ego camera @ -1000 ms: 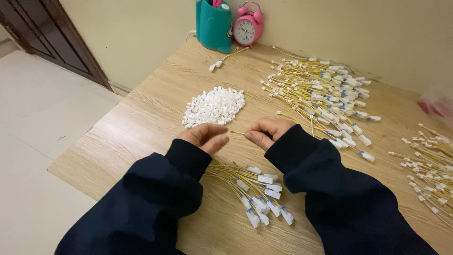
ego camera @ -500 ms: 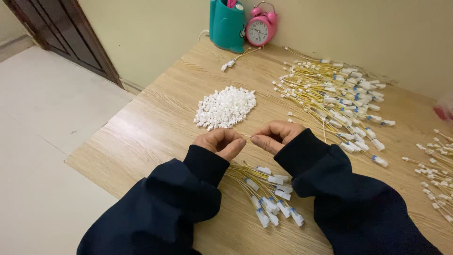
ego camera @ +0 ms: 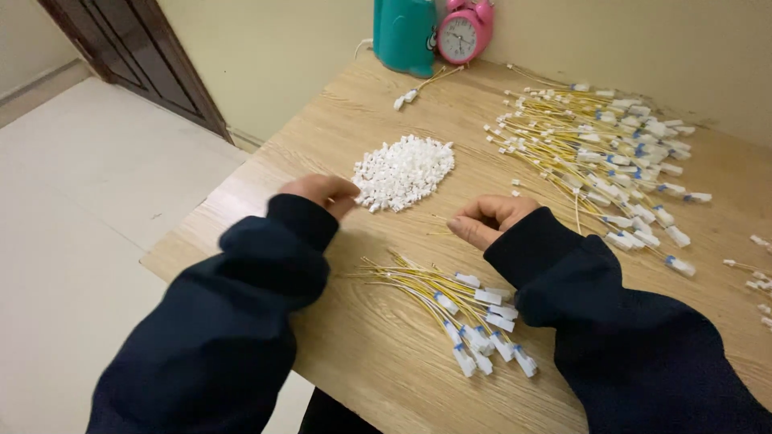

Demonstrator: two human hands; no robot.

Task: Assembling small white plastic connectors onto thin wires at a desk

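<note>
My left hand (ego camera: 320, 191) reaches to the near-left edge of a heap of small white plastic connectors (ego camera: 404, 170). Its fingers are curled and the fingertips touch the heap, but whether they pinch a piece is hidden. My right hand (ego camera: 489, 219) rests on the table to the right, fingers closed, with the thin end of a yellow wire (ego camera: 439, 233) sticking out to the left of it. Between my forearms lies a bundle of yellow wires with white and blue plugs (ego camera: 470, 316).
A large spread of the same yellow wires with plugs (ego camera: 611, 157) covers the far right of the wooden table (ego camera: 265, 181). A teal container (ego camera: 404, 32) and a pink alarm clock (ego camera: 464, 30) stand at the wall. More plugs (ego camera: 760, 281) lie at the right edge. The table's left edge drops to a white floor.
My hands were together over the table, working one wire. They have parted: the left hand went forward to the connector heap, the right stayed back with the wire. The camera view shifted closer.
</note>
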